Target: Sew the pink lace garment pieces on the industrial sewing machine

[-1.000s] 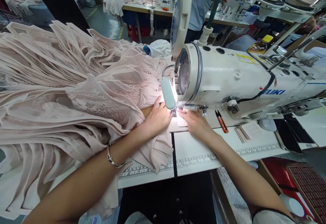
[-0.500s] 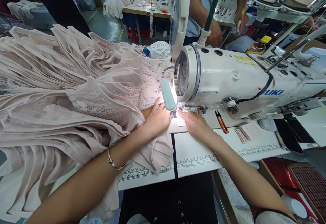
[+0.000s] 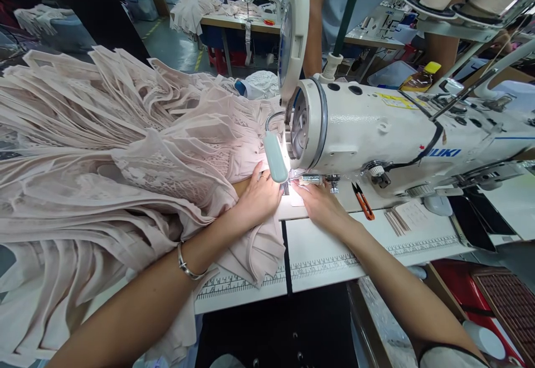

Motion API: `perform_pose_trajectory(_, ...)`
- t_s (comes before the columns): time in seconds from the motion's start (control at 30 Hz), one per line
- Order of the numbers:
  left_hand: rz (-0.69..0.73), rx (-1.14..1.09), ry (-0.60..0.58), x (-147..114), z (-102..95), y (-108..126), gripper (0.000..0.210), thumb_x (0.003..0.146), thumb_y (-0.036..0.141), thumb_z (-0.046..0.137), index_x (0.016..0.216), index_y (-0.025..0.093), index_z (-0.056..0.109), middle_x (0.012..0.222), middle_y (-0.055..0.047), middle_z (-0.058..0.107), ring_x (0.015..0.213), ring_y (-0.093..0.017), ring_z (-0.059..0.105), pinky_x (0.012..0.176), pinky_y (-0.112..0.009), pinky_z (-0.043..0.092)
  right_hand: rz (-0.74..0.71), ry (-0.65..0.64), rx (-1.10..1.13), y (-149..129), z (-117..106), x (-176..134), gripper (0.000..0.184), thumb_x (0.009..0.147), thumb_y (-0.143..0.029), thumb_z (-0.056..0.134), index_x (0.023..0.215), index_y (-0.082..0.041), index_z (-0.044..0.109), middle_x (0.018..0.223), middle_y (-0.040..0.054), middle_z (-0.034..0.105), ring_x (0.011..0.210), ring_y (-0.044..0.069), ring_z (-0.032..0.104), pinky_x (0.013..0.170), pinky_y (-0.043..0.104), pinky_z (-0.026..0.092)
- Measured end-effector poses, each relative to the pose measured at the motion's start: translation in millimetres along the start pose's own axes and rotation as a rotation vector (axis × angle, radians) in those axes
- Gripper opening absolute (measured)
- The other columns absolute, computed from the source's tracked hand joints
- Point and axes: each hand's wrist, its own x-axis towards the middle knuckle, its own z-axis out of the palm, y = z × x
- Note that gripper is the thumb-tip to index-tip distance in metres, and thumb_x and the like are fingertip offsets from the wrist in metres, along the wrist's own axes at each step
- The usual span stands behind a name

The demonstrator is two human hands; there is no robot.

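Observation:
Beside the needle area of a white sewing machine (image 3: pixel 346 125), my left hand (image 3: pixel 259 196) is closed on a pale pink lace-trimmed garment (image 3: pixel 179 170). A ring and a bracelet show on this hand and wrist. Just right of the presser foot (image 3: pixel 286 188), my right hand (image 3: pixel 321 205) is closed, thumb and fingers pressed together at the lit spot. Glare and the machine head hide what its fingertips hold. A pale green lamp (image 3: pixel 275 158) hangs over the needle and covers part of the stitching point.
Orange thread snips (image 3: pixel 363 201) lie right of my right hand, near thin pink strips (image 3: pixel 397 221). A ruler tape (image 3: pixel 326 265) runs along the table's front edge. Many pink garments pile up leftward. Behind the machine stands a person (image 3: pixel 317 17); a yellow-capped bottle (image 3: pixel 422 77) is near.
My hands and the garment stay nearly in place. The person behind the machine has shifted, and their hands are no longer visible where they were. The view has tilted slightly.

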Motion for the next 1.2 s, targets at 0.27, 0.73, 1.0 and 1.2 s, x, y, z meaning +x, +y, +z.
perform_pose_trajectory(0.27,0.008,0.108,0.024,-0.3,-11.6,-0.2,0.024,0.100,0.025,0.045,0.112,0.017,0.065,0.112,-0.013,0.069,0.119,-0.032,0.055,0.108,-0.050,0.039,0.073,0.024,-0.118,-13.2,-3.9,0.8,0.055,0.097,-0.007,0.026,0.143,-0.016,0.055,0.125,0.0189,0.065,0.104,0.031,0.062,0.094,0.045,0.046)
perform_pose_trajectory(0.73,0.025,0.351,-0.018,-27.7,-41.8,18.6,0.020,0.092,0.012,0.045,0.089,0.015,0.065,0.087,-0.014,0.064,0.089,-0.031,0.060,0.073,-0.037,0.043,0.038,0.146,0.006,-0.9,4.1,6.9,0.043,0.094,-0.005,0.037,0.131,-0.016,0.058,0.132,0.0155,0.064,0.119,0.028,0.056,0.102,0.041,0.040)
perform_pose_trajectory(1.0,0.390,0.235,0.071,-93.9,-12.8,-24.0,0.032,0.101,0.032,0.041,0.084,0.020,0.065,0.082,-0.007,0.066,0.075,-0.024,0.063,0.067,-0.033,0.047,-0.482,0.283,0.070,-42.1,-1.7,8.4,0.026,0.105,-0.025,0.044,0.122,-0.013,0.059,0.127,0.0120,0.066,0.112,0.021,0.058,0.090,0.032,0.043)
perform_pose_trajectory(1.2,0.376,-0.103,-0.055,-119.6,-33.5,-19.0,0.022,0.098,0.025,0.046,0.089,0.025,0.066,0.098,-0.002,0.072,0.089,-0.019,0.069,0.079,-0.026,0.052,-0.486,0.074,0.178,-82.3,-0.8,19.0,0.023,0.100,-0.039,0.056,0.108,-0.018,0.060,0.103,0.0082,0.069,0.095,0.023,0.060,0.067,0.033,0.041)
